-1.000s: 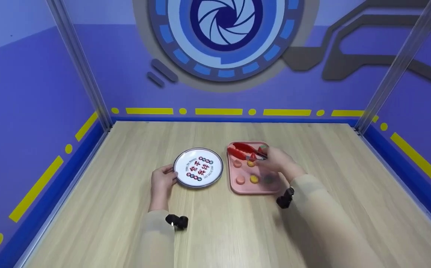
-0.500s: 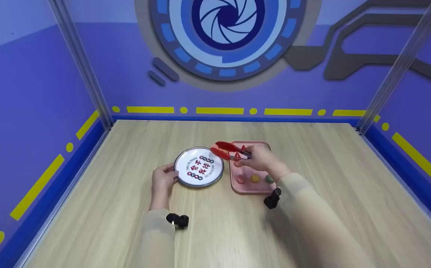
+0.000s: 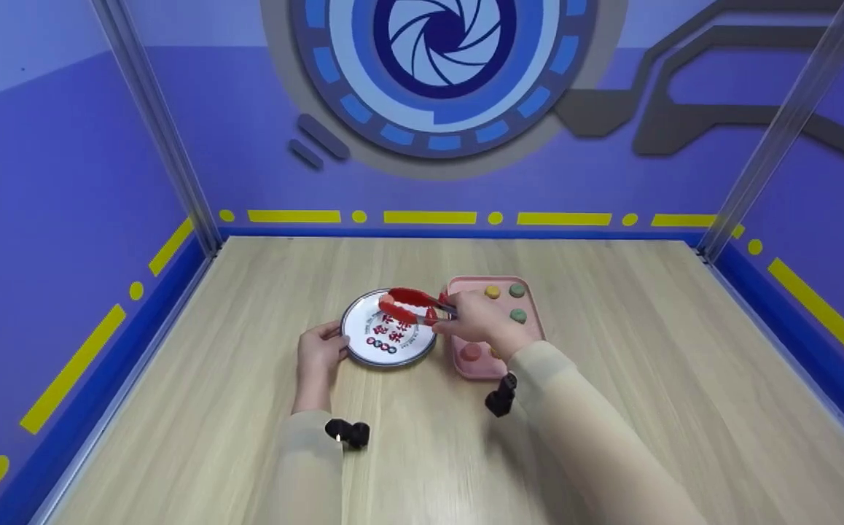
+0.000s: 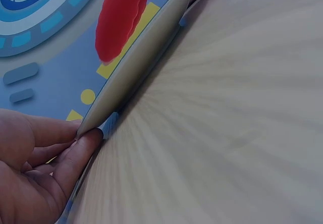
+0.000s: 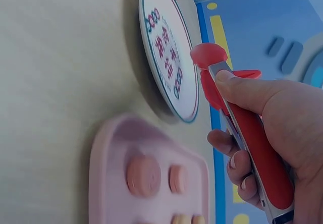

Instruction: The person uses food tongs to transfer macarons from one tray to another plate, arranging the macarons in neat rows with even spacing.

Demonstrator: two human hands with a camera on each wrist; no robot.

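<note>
My left hand [image 3: 322,350] pinches the left rim of a round white plate [image 3: 411,348] with a dark blue edge and red characters. In the left wrist view the plate [image 4: 136,65] shows edge-on, with finger and thumb at its rim. Red-headed tongs [image 3: 413,297] are gripped in my right hand [image 3: 482,317], above the plate. A small pinkish round piece [image 3: 386,300], seemingly a macaron, shows at the tong tips. In the right wrist view, the thumb lies along the upper arm of the tongs [image 5: 262,158], fingers curled below.
Right beside the plate sits a pink tray [image 3: 536,321] holding several macarons, such as a green macaron [image 3: 518,316], a yellow macaron [image 3: 492,291] and a pink macaron [image 3: 471,352]. My right hand and forearm cover part of it. Printed walls stand behind the wooden table [image 3: 422,452].
My right hand has carried the tongs leftward from over the pink tray to over the plate, with the pinkish piece at the tips. My left hand stays at the plate's rim.
</note>
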